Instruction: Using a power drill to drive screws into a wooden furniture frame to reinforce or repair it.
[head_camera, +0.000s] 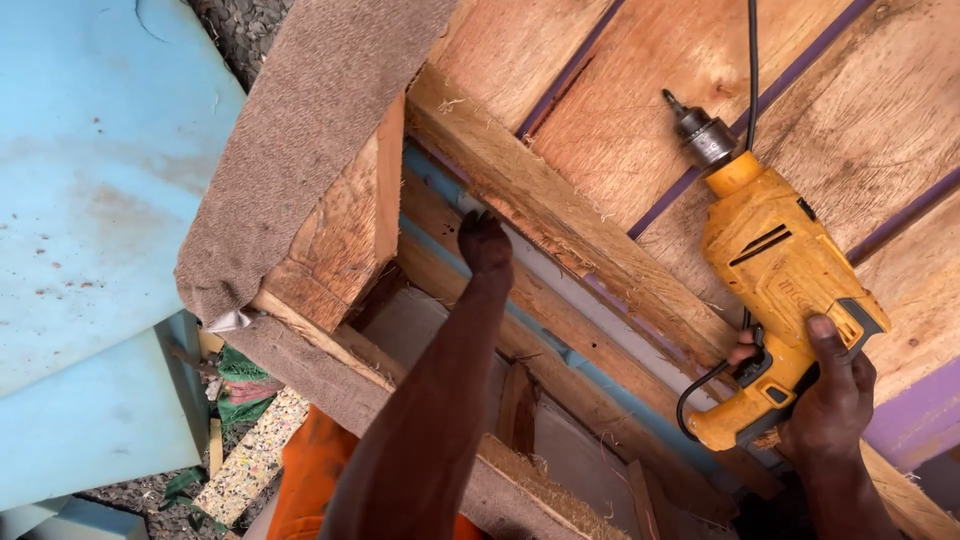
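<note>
Both forearms were bare from the bottom edge of the frame up to the wrists, with no sleeve, glove, watch or ring to be seen on either. The left hand (485, 243), near the middle of the frame, was uncovered, and so was the right hand (830, 395) at the lower right. At the bottom centre, beside the left forearm, an orange garment (305, 480) showed, plain and unmarked.
</note>
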